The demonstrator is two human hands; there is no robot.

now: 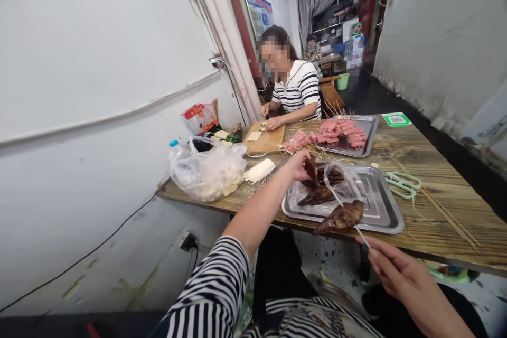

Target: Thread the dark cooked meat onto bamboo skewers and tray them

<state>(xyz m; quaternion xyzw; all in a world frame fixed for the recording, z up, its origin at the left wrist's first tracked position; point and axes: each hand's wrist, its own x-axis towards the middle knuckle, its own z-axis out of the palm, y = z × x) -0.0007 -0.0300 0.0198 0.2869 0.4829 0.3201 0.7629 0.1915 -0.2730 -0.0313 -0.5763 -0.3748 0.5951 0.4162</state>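
Now then: brown meat (343, 216) on a white stick (362, 236)

I'm looking out through the head camera, and both hands are busy at the near side of the wooden table (431, 156). Right hand (400, 272) first: thumb and fingers pinch the lower end of that stick, and the brown meat is threaded on it, tapered end to the left, in view across the near edge of the near tray (383, 214). Over to the left hand (300, 165), reaching out to the far left part of the same tray, fingers closed on a dark piece (311, 170). Just below it I've got more brown pieces (317, 196), with a clear bag (354, 185) bunched beside them on the metal.

Looking right of the tray, green scissors (402, 185) lie near a few thin wooden sticks (449, 216). On the left I see a white bundle (259, 170) of slim strands, then a bulging plastic bag (209, 169). Farther off, pink skewers (340, 132) pile up on and beside the far tray (370, 129), and a co-worker in a striped shirt (303, 87) has both hands at the cutting board (273, 137), pale slices lying on it.
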